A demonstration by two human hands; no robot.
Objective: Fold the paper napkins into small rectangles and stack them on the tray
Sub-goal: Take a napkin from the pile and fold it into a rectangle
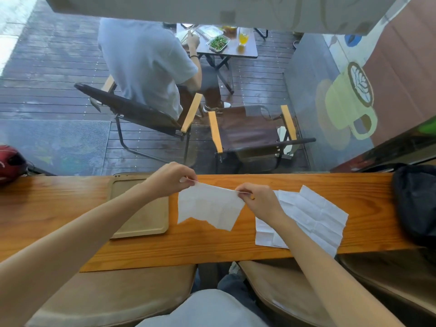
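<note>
A white paper napkin (208,206) hangs over the wooden counter, held up by its top edge. My left hand (171,179) pinches its upper left corner. My right hand (258,200) pinches its upper right corner. The napkin's lower edge droops unevenly toward the counter. A tan tray (144,220) lies flat to the left of the napkin, partly under my left forearm, with nothing on the part that shows. More unfolded white napkins (311,215) lie creased and overlapping on the counter to the right, partly hidden by my right forearm.
The wooden counter (212,246) runs left to right along a window. A black bag (415,201) sits at its right end and a red helmet (10,162) at its left end. Beyond the glass a seated person eats at a small table.
</note>
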